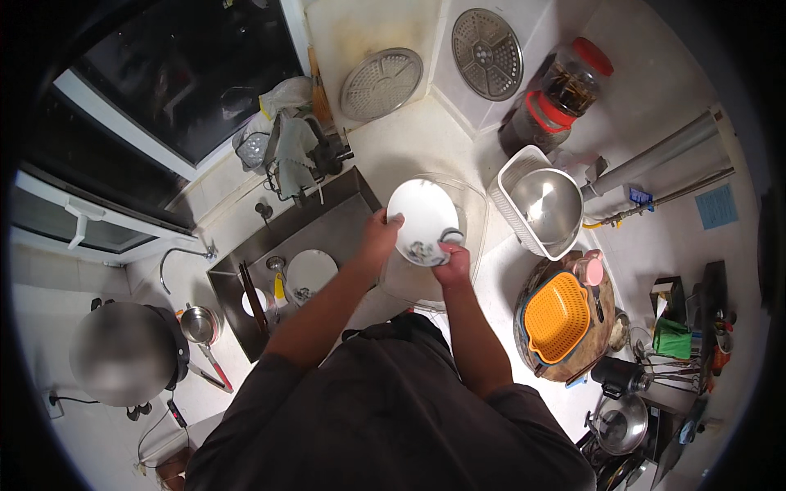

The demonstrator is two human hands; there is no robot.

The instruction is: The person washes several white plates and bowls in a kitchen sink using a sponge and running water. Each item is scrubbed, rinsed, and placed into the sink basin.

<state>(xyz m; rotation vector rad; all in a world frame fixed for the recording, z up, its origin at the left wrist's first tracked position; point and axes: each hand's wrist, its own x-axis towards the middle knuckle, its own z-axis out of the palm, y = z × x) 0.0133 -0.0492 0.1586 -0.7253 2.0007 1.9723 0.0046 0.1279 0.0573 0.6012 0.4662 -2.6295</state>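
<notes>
A white plate point(424, 212) with a dark painted pattern is held up between my two hands. My left hand point(377, 240) grips its left rim, the thumb lying on its face. On the lower right rim is my right hand point(452, 265), beside a dark curved shape that I cannot identify. Beneath the plate a clear plastic tray point(482, 245) rests on the counter. To the left, in the steel sink point(334, 215), lie another patterned plate point(312, 273), a ladle with a yellow handle point(280, 288), chopsticks point(252, 294) and a small white dish point(253, 302).
Right of the tray, a white plastic basket point(500, 184) holds a steel bowl point(546, 202). An orange colander point(557, 316) sits on a round wooden board point(599, 344). A faucet point(184, 251) and a large pot point(126, 353) stand at left. Red-lidded jars point(571, 80) are at the back.
</notes>
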